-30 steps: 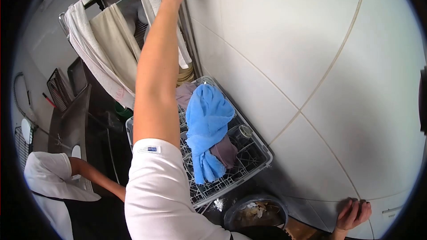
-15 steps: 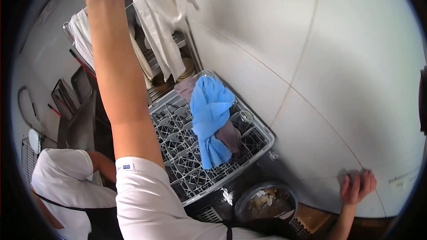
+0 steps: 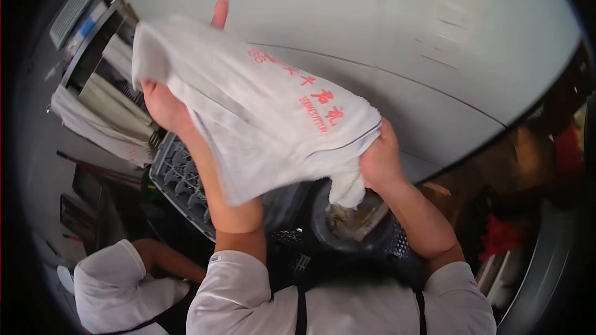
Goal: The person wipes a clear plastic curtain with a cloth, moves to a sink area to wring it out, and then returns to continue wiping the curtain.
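A white towel (image 3: 267, 99) with red printed characters and a dark stripe is stretched between my hands. My left hand (image 3: 166, 108) holds its left end; cloth hides most of its fingers. Past the towel's far edge a single fingertip (image 3: 220, 13) sticks out. At the right end, my right hand (image 3: 380, 156) is closed round the striped edge, and a bunched corner of towel hangs beside it. Below that corner sits a round tub (image 3: 320, 226) with scraps in it. Behind my left forearm is a grey dish rack (image 3: 180, 177), partly covered.
More towels (image 3: 102, 121) hang from a metal shelf rack on the left. A co-worker in a white sleeve (image 3: 108, 279) stands close at lower left. The pale wall (image 3: 372, 31) rises ahead. Red and metal items are at far right.
My left hand has come down from the shelf rack with the white towel. My right hand has left the wall and now grips the towel's other end. The view has turned.
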Action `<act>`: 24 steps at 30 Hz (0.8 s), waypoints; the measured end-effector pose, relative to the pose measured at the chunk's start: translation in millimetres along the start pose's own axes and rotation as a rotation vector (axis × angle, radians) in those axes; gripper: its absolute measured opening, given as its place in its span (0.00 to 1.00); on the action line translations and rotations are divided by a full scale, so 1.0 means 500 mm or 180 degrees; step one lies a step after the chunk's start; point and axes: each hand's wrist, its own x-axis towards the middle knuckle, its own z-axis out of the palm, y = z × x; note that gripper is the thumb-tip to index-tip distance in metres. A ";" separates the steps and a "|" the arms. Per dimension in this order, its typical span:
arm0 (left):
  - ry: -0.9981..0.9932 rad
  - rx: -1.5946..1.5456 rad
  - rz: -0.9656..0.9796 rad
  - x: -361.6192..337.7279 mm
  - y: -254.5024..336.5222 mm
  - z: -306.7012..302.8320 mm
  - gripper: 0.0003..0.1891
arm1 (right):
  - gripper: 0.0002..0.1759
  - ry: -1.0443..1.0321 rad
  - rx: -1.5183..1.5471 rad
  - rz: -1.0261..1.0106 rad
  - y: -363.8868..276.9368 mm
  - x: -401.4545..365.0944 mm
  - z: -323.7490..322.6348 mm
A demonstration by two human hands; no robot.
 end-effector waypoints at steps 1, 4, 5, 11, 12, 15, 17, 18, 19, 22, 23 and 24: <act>0.0244 -0.0044 0.0176 -0.026 -0.031 0.009 0.22 | 0.17 0.0240 0.0259 0.0047 -0.025 -0.030 -0.037; 0.0891 -0.0222 0.0139 -0.116 -0.149 0.070 0.21 | 0.17 0.0338 0.1184 0.0317 -0.126 -0.156 -0.135; 0.1114 -0.0280 0.0039 -0.144 -0.193 0.090 0.20 | 0.18 0.0525 0.1275 0.0331 -0.149 -0.191 -0.170; 0.1713 -0.0154 -0.0845 -0.320 -0.405 0.137 0.19 | 0.25 0.0219 0.1901 0.0970 -0.216 -0.333 -0.434; 0.1905 0.0610 -0.0962 -0.336 -0.431 0.150 0.19 | 0.25 0.0396 0.1835 0.0973 -0.223 -0.364 -0.468; 0.2022 0.3463 -0.1723 -0.394 -0.519 0.190 0.20 | 0.23 0.0579 0.1803 0.1074 -0.285 -0.450 -0.526; 0.0739 0.4603 -0.2423 -0.424 -0.622 0.277 0.35 | 0.22 0.0422 0.1665 0.1407 -0.315 -0.481 -0.570; 0.0331 0.3971 -0.2515 -0.446 -0.694 0.335 0.46 | 0.22 0.0379 0.1586 0.1561 -0.329 -0.503 -0.596; -0.0327 0.3149 -0.2686 -0.464 -0.760 0.387 0.52 | 0.20 0.0116 0.1969 0.1578 -0.330 -0.520 -0.622; -0.0172 0.0846 -0.3420 -0.567 -0.976 0.418 0.46 | 0.22 0.0565 0.0639 0.1212 -0.434 -0.574 -0.683; -0.0044 0.0431 -0.3414 -0.559 -1.022 0.446 0.43 | 0.20 0.0462 0.0139 0.1083 -0.482 -0.608 -0.717; 0.0140 0.0045 -0.3423 -0.551 -1.058 0.471 0.41 | 0.18 0.0668 -0.0713 0.0995 -0.521 -0.643 -0.761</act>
